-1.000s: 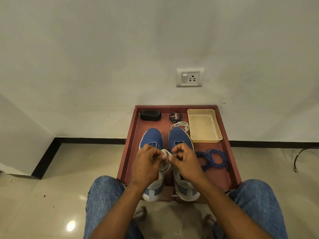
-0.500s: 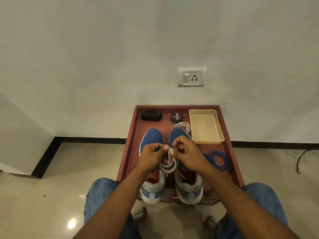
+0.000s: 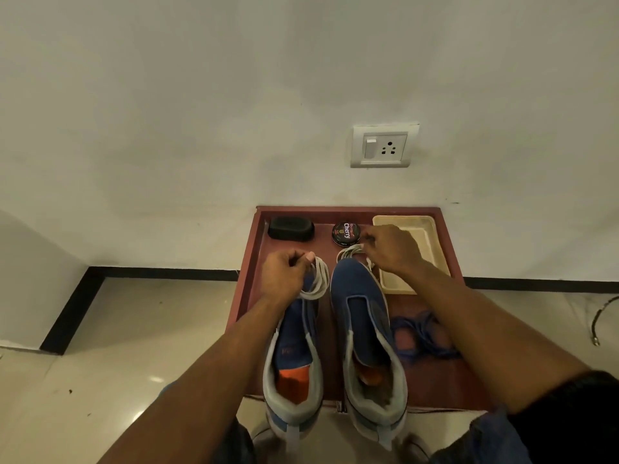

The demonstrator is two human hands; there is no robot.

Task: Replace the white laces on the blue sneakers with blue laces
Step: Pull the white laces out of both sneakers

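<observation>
Blue sneakers: the left sneaker (image 3: 294, 360) and the right sneaker (image 3: 363, 326) stand side by side, unlaced, along the middle of the maroon tray (image 3: 254, 262), heels over its near edge. The left hand (image 3: 284, 274) grips a coiled white lace (image 3: 316, 279) above the left sneaker's toe. The right hand (image 3: 390, 249) reaches to a second white lace bundle (image 3: 348, 253) just past the right sneaker's toe; whether its fingers pinch it I cannot tell. Blue laces (image 3: 422, 333) lie by the tray's right edge. Along the far edge sit a black case (image 3: 290, 229), a polish tin (image 3: 346, 233) and a cream tray (image 3: 425, 242)
</observation>
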